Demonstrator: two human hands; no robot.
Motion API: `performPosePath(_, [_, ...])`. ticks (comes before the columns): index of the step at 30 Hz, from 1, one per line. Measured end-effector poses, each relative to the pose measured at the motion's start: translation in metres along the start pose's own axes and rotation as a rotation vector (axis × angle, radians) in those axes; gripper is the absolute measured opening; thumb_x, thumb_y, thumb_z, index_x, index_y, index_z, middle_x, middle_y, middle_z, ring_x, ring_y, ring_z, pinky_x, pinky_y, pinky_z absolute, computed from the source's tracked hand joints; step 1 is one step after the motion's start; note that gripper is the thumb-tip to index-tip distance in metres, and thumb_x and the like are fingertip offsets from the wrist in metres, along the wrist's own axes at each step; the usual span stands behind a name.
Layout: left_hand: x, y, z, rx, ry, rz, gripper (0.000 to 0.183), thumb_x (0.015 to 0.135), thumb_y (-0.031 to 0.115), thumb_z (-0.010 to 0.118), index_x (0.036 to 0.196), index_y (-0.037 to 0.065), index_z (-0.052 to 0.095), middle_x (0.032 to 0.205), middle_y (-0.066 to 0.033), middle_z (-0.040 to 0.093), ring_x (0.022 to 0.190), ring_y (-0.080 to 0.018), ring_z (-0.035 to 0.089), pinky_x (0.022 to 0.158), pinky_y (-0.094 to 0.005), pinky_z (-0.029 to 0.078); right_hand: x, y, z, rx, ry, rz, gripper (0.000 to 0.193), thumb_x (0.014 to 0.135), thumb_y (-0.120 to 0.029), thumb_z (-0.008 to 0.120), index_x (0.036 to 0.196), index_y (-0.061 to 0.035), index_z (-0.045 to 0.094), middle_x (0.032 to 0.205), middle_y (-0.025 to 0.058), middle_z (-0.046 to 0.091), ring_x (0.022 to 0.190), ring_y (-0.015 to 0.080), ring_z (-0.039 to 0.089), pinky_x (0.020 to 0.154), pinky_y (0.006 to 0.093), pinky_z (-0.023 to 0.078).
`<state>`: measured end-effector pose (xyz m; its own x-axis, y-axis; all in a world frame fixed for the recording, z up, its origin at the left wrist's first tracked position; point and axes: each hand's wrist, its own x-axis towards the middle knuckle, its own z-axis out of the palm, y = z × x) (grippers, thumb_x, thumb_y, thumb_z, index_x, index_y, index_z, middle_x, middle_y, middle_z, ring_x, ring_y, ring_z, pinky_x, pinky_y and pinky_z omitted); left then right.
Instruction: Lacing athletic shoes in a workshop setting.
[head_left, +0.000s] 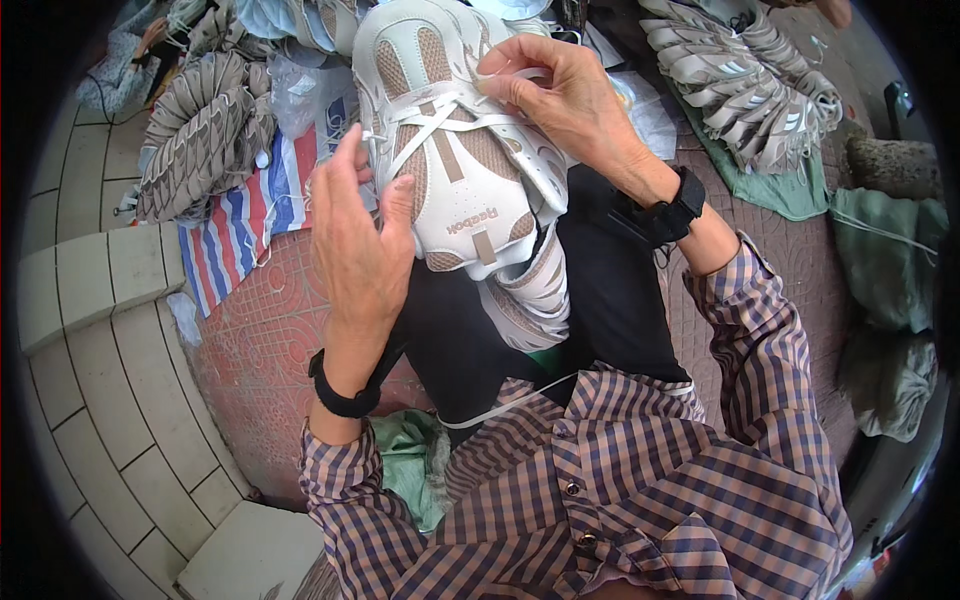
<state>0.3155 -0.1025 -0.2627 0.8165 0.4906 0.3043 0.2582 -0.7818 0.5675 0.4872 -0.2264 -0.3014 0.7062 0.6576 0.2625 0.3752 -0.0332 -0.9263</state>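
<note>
A white and beige shoe upper [475,195] lies over my knees, its toe end toward me. White lace [440,125] crosses its middle in an X and runs through the eyelets. My right hand [575,100] is closed in a pinch on the lace at the upper's right eyelet row. Against the left edge rests my left hand [360,230], its fingers apart and its thumb tip on the upper. A short bit of white lace shows by its index fingertip. More similar uppers [530,300] are bunched beneath, between my legs.
Stacked uppers [205,130] stand at the left by a striped plastic sheet [240,235] and a clear plastic bag [297,95]. Another row of uppers [745,85] lies on green sheeting [770,185] at the right. Green sacks [890,250] sit farther right; a tiled ledge [120,270] curves along the left.
</note>
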Motion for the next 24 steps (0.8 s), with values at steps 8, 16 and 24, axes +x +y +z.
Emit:
performPosePath(8, [0.007, -0.006, 0.01, 0.197, 0.023, 0.178, 0.042, 0.077, 0.003, 0.052, 0.118, -0.003, 0.047, 0.097, -0.0201, 0.053, 0.09, -0.0355, 0.054, 0.078, -0.0411, 0.044, 0.018, -0.024, -0.014, -0.551, -0.199, -0.668, 0.024, 0.074, -0.005, 0.055, 0.098, -0.0039, 0.055, 0.078, 0.013, 0.058, 0.073, 0.035, 0.057, 0.061, 0.0405, 0.044])
performPosePath(16, [0.012, -0.006, 0.014, 0.381, 0.079, 0.227, 0.039, 0.074, 0.002, 0.055, 0.112, -0.004, 0.049, 0.09, -0.0192, 0.055, 0.084, -0.0344, 0.057, 0.072, -0.0411, 0.047, 0.022, -0.007, 0.008, -0.603, -0.262, -0.846, 0.025, 0.074, -0.006, 0.057, 0.099, -0.0046, 0.053, 0.079, 0.0127, 0.059, 0.071, 0.0359, 0.057, 0.06, 0.0413, 0.044])
performPosePath(24, [0.004, -0.006, 0.024, 0.349, 0.232, 0.229, 0.035, 0.074, -0.001, 0.055, 0.109, -0.003, 0.051, 0.087, -0.0186, 0.059, 0.083, -0.0336, 0.058, 0.071, -0.0397, 0.048, -0.055, -0.043, 0.008, -0.744, 0.035, -0.467, 0.03, 0.075, -0.007, 0.061, 0.104, -0.0094, 0.05, 0.093, 0.0121, 0.051, 0.082, 0.0299, 0.052, 0.067, 0.0395, 0.043])
